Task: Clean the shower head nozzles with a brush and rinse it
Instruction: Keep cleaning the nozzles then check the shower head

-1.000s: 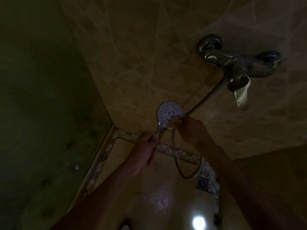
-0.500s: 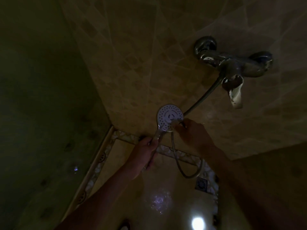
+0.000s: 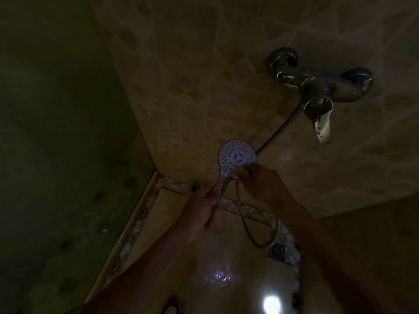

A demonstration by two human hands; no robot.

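Scrubbing stage: shower head (image 3: 237, 157) face-up, low against the tiled wall (image 3: 204, 87).
Left hand (image 3: 204, 203) grips its handle; right hand (image 3: 260, 181), fingers curled, has slid from mid-face to lower rim; brush indistinct. Rinse pending.

Shower head held up before the wall, tap up to the right.

The left hand (image 3: 201, 207) grips the handle below the shower head (image 3: 237, 156); the right hand (image 3: 260, 180) is at its lower right edge. The hose (image 3: 281, 128) runs from behind the head up right to the tap (image 3: 322, 87), and loops below the hands, near the floor drain (image 3: 277, 251).
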